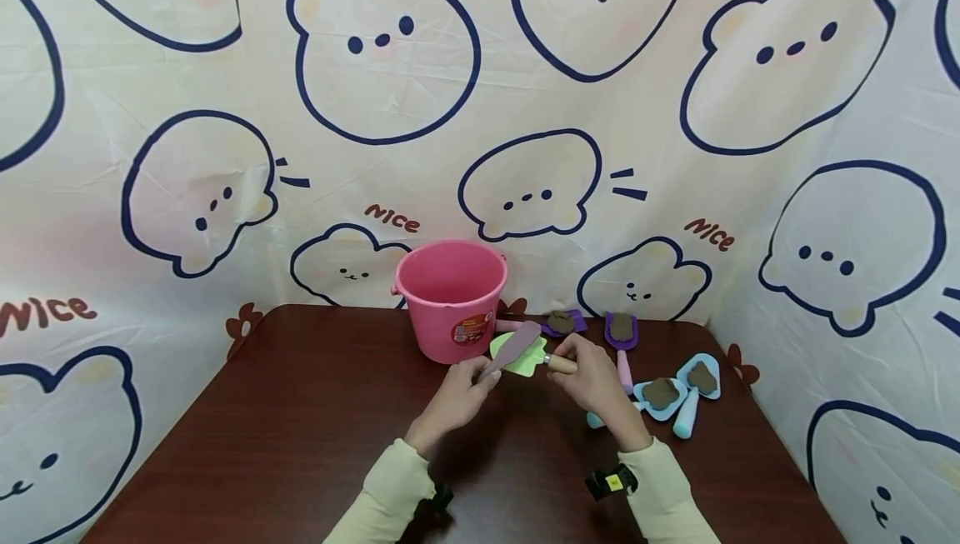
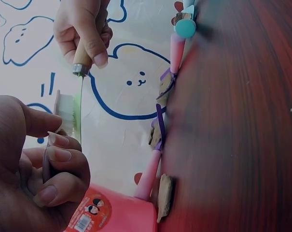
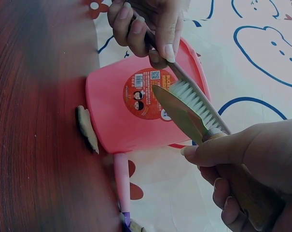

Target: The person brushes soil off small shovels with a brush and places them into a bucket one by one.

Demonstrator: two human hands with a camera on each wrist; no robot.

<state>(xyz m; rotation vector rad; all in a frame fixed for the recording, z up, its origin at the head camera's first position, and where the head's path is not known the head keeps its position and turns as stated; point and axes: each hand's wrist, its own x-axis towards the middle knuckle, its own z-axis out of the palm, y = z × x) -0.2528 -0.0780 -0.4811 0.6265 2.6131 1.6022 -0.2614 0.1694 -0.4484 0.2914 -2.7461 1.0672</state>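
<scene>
My left hand (image 1: pixel 459 392) grips the handle of a mauve brush (image 1: pixel 517 346), its white bristles (image 3: pixel 193 100) turned toward a small trowel. That trowel (image 1: pixel 533 357) has a light green metal blade and a wooden handle (image 2: pixel 82 55), which my right hand (image 1: pixel 592 379) holds with thumb and curled fingers. Brush and blade are raised above the table, close in front of the bucket. Bristles lie right along the blade's face; whether they touch it I cannot tell. In the head view the brush covers part of the blade.
A pink bucket (image 1: pixel 450 323) stands at the table's back. To its right lie two purple shovels (image 1: pixel 576 319) (image 1: pixel 632 344) with pink handles and two light blue shovels (image 1: pixel 651 412) (image 1: pixel 708 361), bearing brown lumps. Another brown lump (image 2: pixel 166 198) sits beside the bucket. A patterned cloth (image 1: pixel 525 111) hangs behind.
</scene>
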